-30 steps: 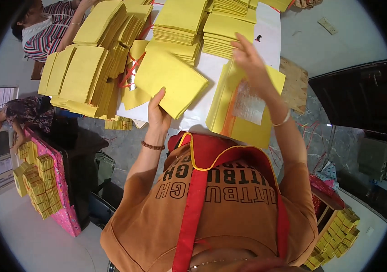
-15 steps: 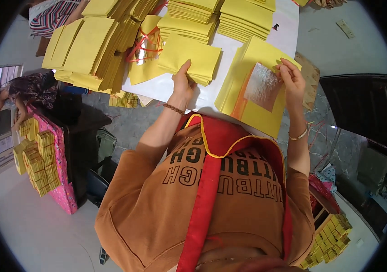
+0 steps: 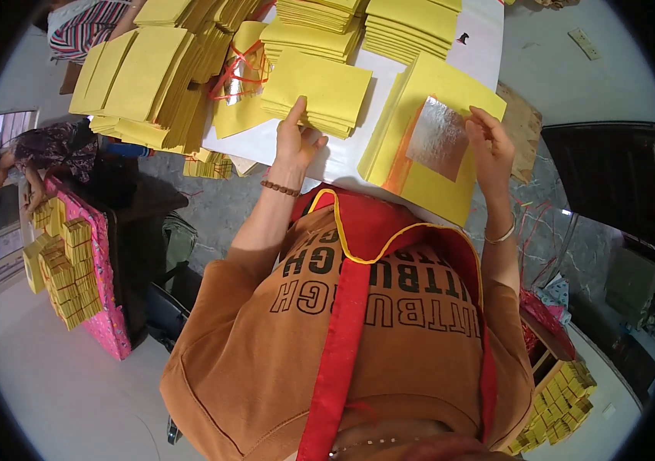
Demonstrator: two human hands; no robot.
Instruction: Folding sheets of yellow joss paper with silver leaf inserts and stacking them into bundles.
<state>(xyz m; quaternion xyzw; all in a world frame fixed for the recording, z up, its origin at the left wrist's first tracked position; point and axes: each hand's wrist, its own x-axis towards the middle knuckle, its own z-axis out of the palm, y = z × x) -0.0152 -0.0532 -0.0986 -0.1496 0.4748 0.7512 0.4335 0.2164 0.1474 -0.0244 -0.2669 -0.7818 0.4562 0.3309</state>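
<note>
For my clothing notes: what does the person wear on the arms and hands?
Both forearms are bare below brown-orange short sleeves. The left hand has a dark beaded bracelet at the wrist; the right hand has a thin pale bangle. No gloves.

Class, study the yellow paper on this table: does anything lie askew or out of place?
Yes. The silver foil square sits rotated, like a diamond, on the yellow sheets beside the right hand. The fanned pile at the table's left edge overhangs it. The stack under the left hand looks tidy.
</note>
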